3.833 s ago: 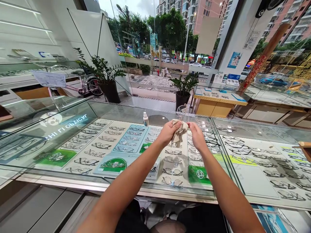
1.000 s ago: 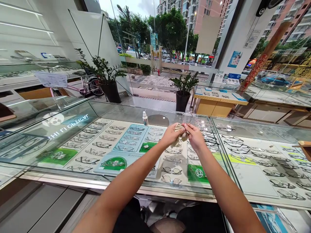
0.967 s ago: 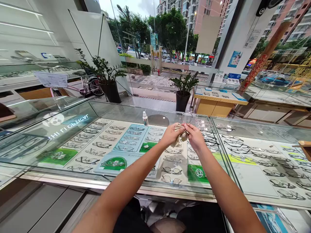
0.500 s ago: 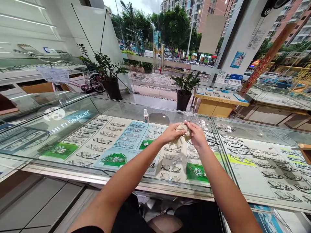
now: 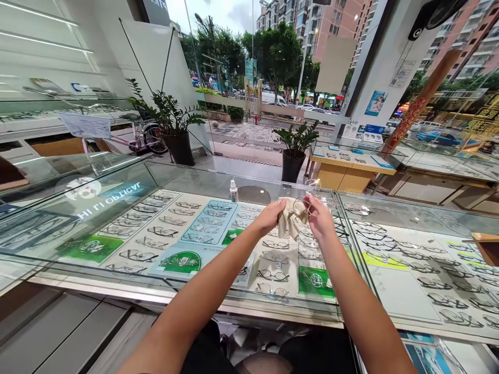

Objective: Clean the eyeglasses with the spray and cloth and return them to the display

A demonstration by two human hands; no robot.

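Above the glass display counter, my left hand is closed on a crumpled beige cleaning cloth, which hangs down from the fingers. My right hand pinches a pair of thin-rimmed eyeglasses. One round lens lies against the cloth, between the hands. The other rim appears faintly beyond the right fingertips. Part of the frame is hidden by the cloth and fingers. A small white spray bottle stands upright on the counter, to the left of my left hand.
Rows of eyeglasses lie under the counter glass. Behind the bottle is a dark oval shape. Beyond the counter are potted plants, a wooden display table and a parked bicycle. Another glass case section adjoins on the right.
My hands have moved slightly apart. The cloth, earlier bunched between both hands, now hangs looser from my left hand, and one lens of the glasses shows between the hands.
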